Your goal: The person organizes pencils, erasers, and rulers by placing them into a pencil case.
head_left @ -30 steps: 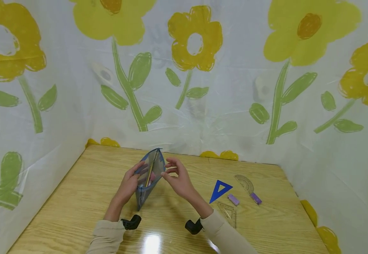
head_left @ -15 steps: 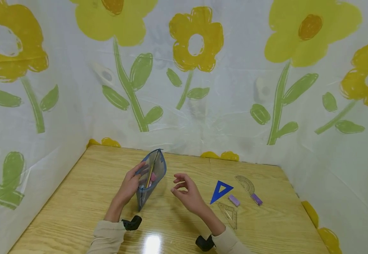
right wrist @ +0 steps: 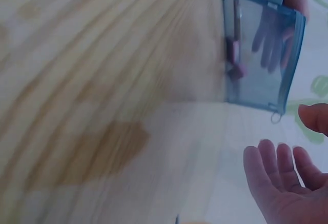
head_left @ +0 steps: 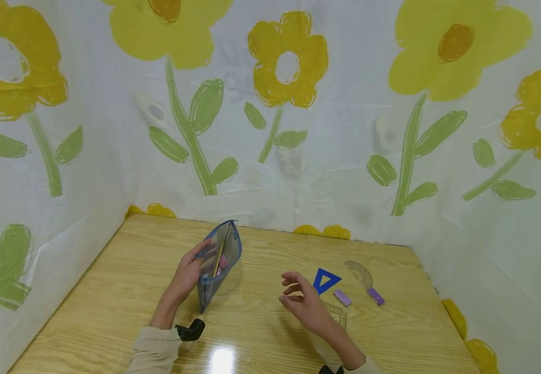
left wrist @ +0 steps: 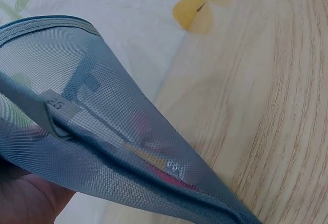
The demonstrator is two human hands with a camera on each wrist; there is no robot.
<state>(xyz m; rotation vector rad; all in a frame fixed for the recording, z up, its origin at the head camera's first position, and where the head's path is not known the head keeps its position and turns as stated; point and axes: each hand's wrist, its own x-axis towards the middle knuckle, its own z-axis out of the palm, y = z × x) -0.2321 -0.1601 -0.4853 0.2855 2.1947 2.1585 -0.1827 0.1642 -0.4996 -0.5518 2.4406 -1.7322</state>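
My left hand (head_left: 187, 272) grips the near left side of a blue-edged mesh pencil pouch (head_left: 207, 296), whose top gapes apart. Some of its fingers show through the mesh (right wrist: 261, 80) in the right wrist view. Inside lie a yellowish pencil (head_left: 218, 255) and a small pink item (head_left: 223, 261). My right hand (head_left: 309, 309) hovers over the table with loosely bent fingers and holds nothing. Nearest to it are a blue set square (head_left: 327, 281), a lilac eraser (head_left: 342, 297) and a clear set square (head_left: 339, 315), which the hand and forearm partly cover.
Farther right, a clear protractor (head_left: 359, 272) lies against a purple block (head_left: 376, 296), perhaps an eraser. The wooden table (head_left: 261, 332) meets a white flowered cloth (head_left: 270, 202) at the back and both sides.
My right hand has left the pouch's right edge and moved right and toward me, to beside the set squares. The left hand keeps hold of the pouch with hardly any movement.
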